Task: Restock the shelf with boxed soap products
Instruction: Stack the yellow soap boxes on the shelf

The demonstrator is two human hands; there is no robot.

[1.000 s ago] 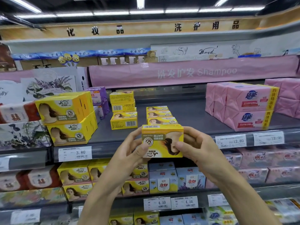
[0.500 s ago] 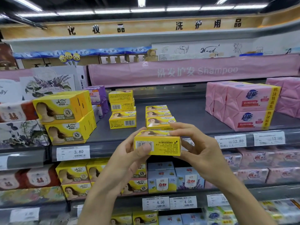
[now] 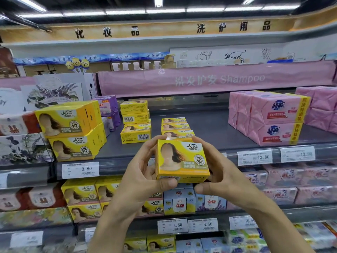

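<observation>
The yellow soap box [image 3: 182, 160] is now turned portrait-side out, gripped by left hand [image 3: 142, 172] and right hand [image 3: 220, 170]. Three matching boxes [image 3: 176, 127] sit at twelve o'clock, two big packs [image 3: 69, 121] at ten.

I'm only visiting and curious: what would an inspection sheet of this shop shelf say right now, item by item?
Surface: grey shelf, carrying soap stock.
Job's things: yellow soap box held in front of the shelf, portrait side towards the camera; matching boxes in a row behind it.
Clutter: nothing seen.
Grippers (hands): left hand and right hand both grip the box, one on each side.
Cables: nothing seen.
Surroundings: pink soap packs at right; price tags on the shelf edge; Shampoo banner above.
</observation>
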